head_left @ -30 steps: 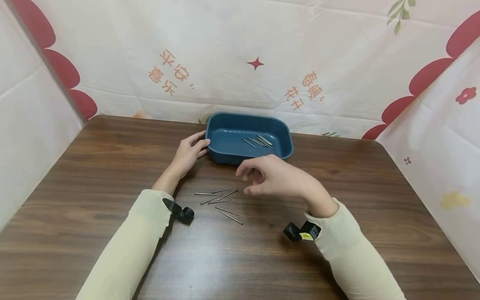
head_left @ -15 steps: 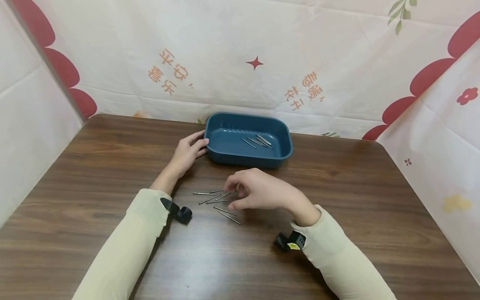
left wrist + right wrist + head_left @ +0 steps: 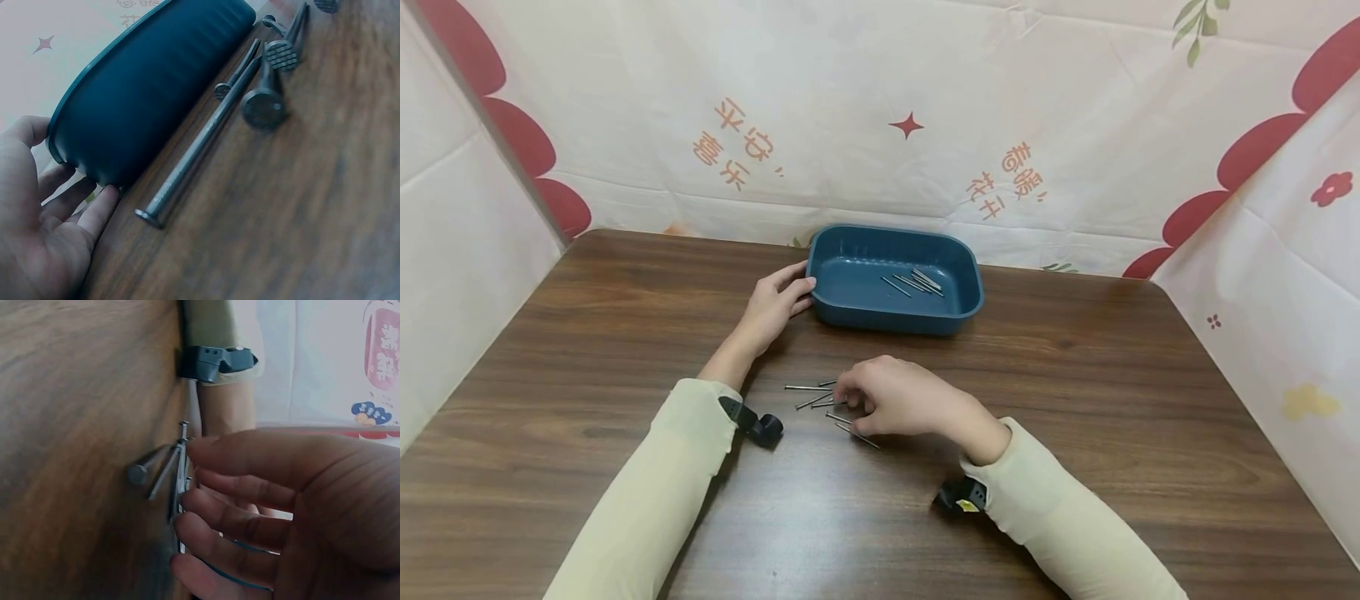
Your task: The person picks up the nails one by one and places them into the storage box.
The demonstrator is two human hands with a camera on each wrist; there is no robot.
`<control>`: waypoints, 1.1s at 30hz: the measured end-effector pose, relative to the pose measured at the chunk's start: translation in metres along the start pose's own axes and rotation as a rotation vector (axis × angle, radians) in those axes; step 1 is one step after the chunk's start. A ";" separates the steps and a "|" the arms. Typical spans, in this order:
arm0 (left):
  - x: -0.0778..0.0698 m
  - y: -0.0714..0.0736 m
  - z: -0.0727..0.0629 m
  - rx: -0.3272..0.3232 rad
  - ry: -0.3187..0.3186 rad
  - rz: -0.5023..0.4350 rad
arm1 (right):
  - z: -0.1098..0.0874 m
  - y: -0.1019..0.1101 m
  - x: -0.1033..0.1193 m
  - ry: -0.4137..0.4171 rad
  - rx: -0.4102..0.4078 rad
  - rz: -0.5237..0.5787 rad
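Several steel nails [image 3: 808,387] lie loosely in a pile on the brown wooden table. My right hand [image 3: 898,396] is over the pile's right side, thumb and fingers curved and apart; in the right wrist view nothing is seen pinched between the fingers [image 3: 206,515]. At the back, a blue plastic tray [image 3: 887,319] stands upright with several more nails [image 3: 917,283] inside, toward its right. My left hand [image 3: 771,308] grips the tray's left end. The left wrist view has the thumb at the rim and fingers at the lower edge, beside a long nail [image 3: 200,137].
A white printed cloth [image 3: 850,83] hangs behind the table [image 3: 1075,358] and along both sides. The tray's back is close to that cloth. Each wrist carries a small black camera, the left one [image 3: 756,423] near the nails.
My right hand has moved left and toward me, from in front of the tray to over the nails. The left hand and the tray stay in place.
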State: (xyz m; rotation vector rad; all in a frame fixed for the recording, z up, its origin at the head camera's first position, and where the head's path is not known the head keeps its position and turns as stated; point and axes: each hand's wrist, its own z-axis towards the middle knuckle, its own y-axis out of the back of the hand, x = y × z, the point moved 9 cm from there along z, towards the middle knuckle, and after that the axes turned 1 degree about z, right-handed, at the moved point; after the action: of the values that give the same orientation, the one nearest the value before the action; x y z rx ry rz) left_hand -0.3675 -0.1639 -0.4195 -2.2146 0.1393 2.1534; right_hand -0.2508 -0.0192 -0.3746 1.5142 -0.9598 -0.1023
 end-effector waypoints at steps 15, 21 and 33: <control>0.003 0.001 0.002 -0.003 -0.004 0.002 | 0.003 -0.007 0.002 -0.038 -0.024 -0.098; 0.004 0.001 0.004 0.000 -0.005 -0.003 | 0.003 -0.006 0.000 -0.055 -0.020 -0.102; 0.002 0.000 0.003 0.003 -0.008 -0.003 | 0.006 -0.007 -0.007 -0.095 -0.032 -0.121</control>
State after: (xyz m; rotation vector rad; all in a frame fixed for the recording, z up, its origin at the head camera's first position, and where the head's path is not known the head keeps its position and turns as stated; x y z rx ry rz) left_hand -0.3700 -0.1639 -0.4218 -2.2034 0.1387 2.1592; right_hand -0.2557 -0.0207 -0.3849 1.5482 -0.9374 -0.2772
